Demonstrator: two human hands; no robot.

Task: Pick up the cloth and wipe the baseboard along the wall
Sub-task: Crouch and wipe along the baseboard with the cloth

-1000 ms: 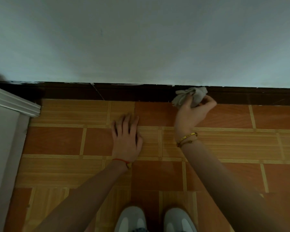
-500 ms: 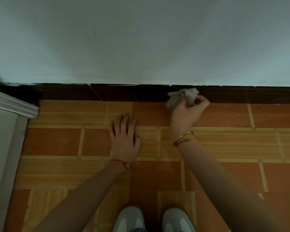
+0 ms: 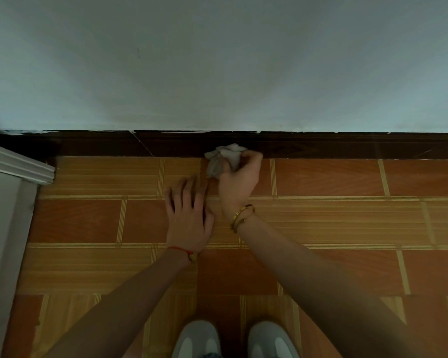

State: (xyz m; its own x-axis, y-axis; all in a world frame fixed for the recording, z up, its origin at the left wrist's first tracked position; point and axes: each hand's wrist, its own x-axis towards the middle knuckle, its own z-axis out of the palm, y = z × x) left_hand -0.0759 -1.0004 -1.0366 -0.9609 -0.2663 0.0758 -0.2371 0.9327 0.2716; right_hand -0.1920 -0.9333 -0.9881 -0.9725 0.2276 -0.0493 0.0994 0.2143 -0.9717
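Left hand [image 3: 189,215] flat on the floor [image 3: 347,223], fingers spread and straight, holding nothing. Just right of it, right hand [image 3: 239,177] gripping the cloth [image 3: 223,157], bunched up, pressed against the baseboard [image 3: 347,148] at the foot of the wall [image 3: 217,60].

Tiled floor [image 3: 347,223], orange-brown with tan stripes; white door frame [image 3: 8,192] at left; grey shoes [image 3: 233,339] at bottom edge.
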